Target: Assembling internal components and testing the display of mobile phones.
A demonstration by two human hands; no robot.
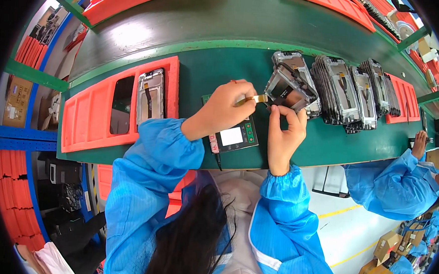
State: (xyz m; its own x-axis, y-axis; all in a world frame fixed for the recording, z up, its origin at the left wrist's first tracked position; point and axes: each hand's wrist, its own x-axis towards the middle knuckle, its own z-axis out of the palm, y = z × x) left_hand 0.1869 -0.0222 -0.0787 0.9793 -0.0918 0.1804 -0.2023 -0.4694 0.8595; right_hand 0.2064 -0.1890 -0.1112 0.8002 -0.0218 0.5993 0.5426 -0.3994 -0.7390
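My left hand [223,109] is closed around a flat, gold-coloured strip [258,98] that reaches to the phone screen assembly [293,91]. Whether it is a flex cable or a tool I cannot tell. My right hand [286,136] pinches the lower edge of that assembly, close to where the strip meets it. The assembly is tilted, with its dark, shiny inner side and frame showing. Partly under my left hand lies a small test board [250,134] with a lit white display and green buttons.
Stacks of phone screen frames [335,89] stand right of my hands. A red foam tray [82,121] on the left holds a phone frame [151,98] and a dark panel [122,103]. Another red tray [407,98] lies far right, near a co-worker's blue sleeve [395,183]. Shelving rises behind the green bench.
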